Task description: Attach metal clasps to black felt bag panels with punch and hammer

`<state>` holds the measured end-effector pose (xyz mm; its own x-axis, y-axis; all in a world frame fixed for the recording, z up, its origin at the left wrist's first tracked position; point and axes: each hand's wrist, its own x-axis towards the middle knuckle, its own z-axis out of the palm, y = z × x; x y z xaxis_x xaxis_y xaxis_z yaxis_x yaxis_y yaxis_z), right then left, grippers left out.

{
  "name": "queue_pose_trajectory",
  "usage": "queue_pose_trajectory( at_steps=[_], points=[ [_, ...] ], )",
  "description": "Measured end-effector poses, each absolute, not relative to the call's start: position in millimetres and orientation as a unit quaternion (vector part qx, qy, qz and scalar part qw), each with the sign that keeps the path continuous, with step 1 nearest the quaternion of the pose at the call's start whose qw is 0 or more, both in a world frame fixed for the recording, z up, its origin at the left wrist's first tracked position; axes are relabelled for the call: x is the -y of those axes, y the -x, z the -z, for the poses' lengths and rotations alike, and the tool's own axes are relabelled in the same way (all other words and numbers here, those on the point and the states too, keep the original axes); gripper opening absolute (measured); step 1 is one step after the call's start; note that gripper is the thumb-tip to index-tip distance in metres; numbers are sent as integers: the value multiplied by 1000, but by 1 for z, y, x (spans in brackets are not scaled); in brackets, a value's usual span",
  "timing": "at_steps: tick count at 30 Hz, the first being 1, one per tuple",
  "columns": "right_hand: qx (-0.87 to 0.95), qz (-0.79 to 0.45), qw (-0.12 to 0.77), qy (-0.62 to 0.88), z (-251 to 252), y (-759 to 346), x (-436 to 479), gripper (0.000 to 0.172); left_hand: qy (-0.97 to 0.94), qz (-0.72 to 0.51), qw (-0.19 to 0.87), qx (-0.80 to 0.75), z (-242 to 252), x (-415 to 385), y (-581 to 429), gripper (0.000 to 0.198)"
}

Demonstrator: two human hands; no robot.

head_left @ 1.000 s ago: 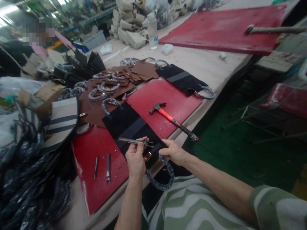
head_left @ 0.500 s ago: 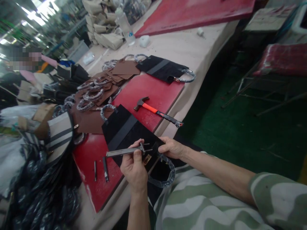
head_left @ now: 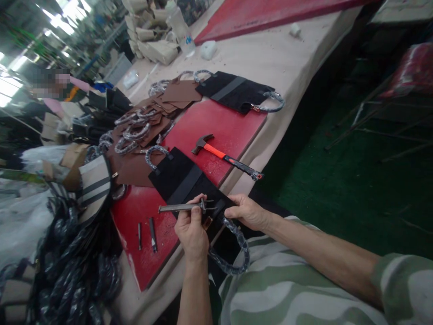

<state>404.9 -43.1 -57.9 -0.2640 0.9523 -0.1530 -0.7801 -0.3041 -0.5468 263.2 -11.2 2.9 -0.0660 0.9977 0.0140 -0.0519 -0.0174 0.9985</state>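
Observation:
My left hand [head_left: 192, 230] is closed around a metal tool with a long flat bar [head_left: 174, 208] and two thin prongs pointing right. Its exact kind is unclear. Under it lies a black bag panel [head_left: 181, 176] with a grey stripe, tilted over the table edge. My right hand [head_left: 248, 212] pinches the panel's near edge, close to the prongs. A plastic-wrapped handle [head_left: 244, 246] hangs from this end, near a small gold-coloured fitting [head_left: 207, 223]. Another wrapped handle [head_left: 157, 153] is at the far end.
A claw hammer [head_left: 223, 155] rests on the red board [head_left: 189, 124], its grip past the edge. Two small metal tools [head_left: 153, 234] lie at left. Beyond are brown panels [head_left: 135, 169], another black panel [head_left: 233, 92] and a bottle [head_left: 181, 29]. A person [head_left: 50, 85] is at far left.
The view has shifted slightly, moving the scene a little. Both hands keep their hold, and the metal tool is tilted closer to level.

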Motion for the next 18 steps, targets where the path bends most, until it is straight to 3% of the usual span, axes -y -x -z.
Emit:
queue_pose_trajectory(
  at_steps=[8, 18],
  points=[
    [164, -763, 566, 267, 47, -403, 59, 43, -415, -515, 549, -511, 6, 9, -261, 37],
    [162, -761, 548, 306, 42, -405, 55, 43, -463, -477, 552, -503, 6, 4, -256, 31]
  ],
)
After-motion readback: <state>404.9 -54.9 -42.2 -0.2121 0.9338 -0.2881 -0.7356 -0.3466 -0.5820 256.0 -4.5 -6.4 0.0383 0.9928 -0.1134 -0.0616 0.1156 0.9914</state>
